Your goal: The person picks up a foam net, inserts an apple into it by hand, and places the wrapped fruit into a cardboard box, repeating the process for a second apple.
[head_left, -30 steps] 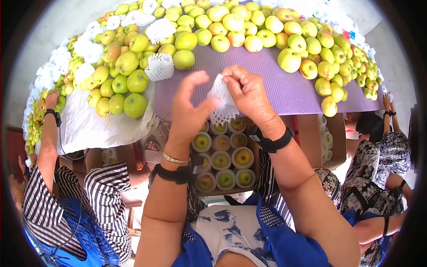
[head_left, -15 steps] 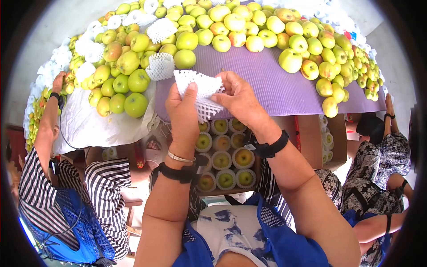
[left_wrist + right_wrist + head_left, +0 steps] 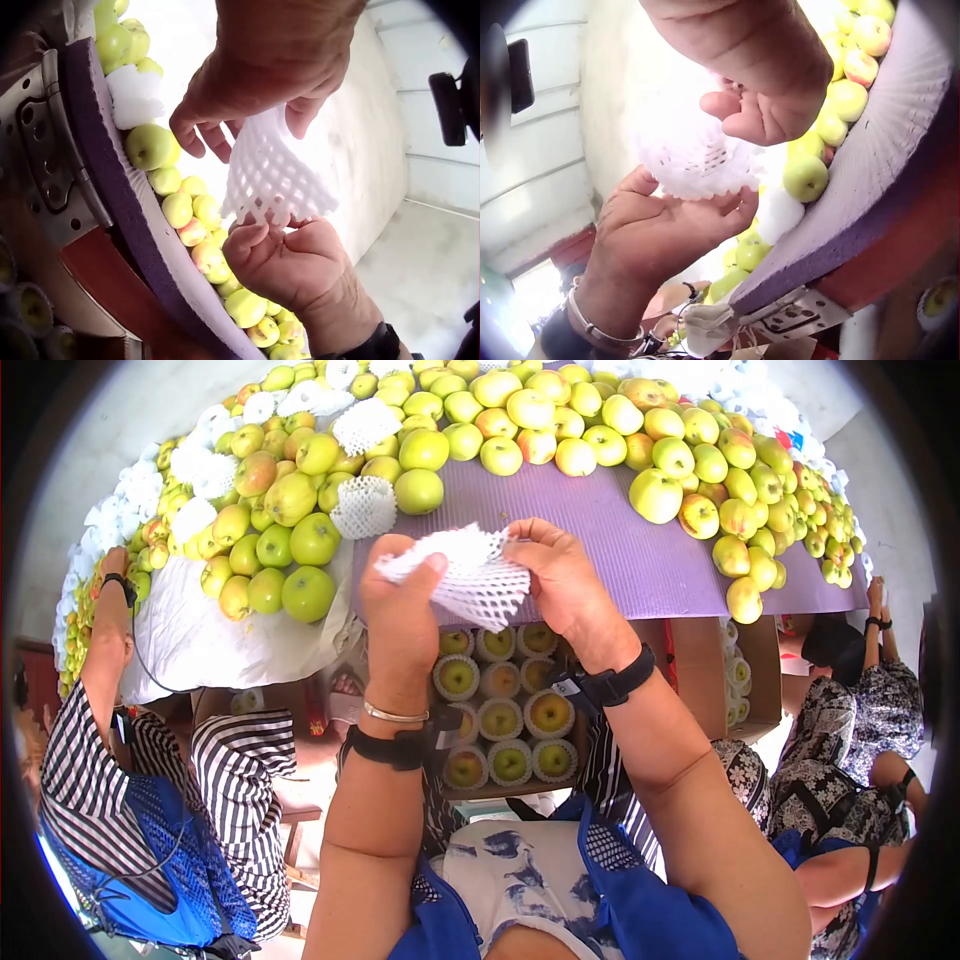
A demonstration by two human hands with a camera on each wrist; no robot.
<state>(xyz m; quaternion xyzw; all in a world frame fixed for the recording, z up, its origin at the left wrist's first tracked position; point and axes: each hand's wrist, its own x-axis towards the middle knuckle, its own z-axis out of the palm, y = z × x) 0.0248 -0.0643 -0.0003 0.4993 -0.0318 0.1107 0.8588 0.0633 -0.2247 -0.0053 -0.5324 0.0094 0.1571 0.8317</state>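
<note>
A white foam fruit net (image 3: 470,572) is stretched between my two hands above the near edge of a purple ribbed mat (image 3: 590,560). My left hand (image 3: 400,610) grips the net's left end, thumb on top. My right hand (image 3: 568,582) pinches its upper right edge between thumb and fingers. In the left wrist view the mesh (image 3: 274,172) hangs spread open toward my right hand (image 3: 292,259). No apple shows inside the net. Below my hands is a carton with several net-wrapped apples (image 3: 499,718) in rows.
Loose green and reddish apples (image 3: 425,450) are heaped along the mat's far side, with other foam nets (image 3: 364,508) among them. A second carton (image 3: 755,670) stands at the right. People sit on both sides; one person's hand (image 3: 115,563) reaches into the apples at the left.
My left hand, apart from the net a second ago, has taken hold of it. The net has swung from hanging in my right hand to lying stretched between both hands.
</note>
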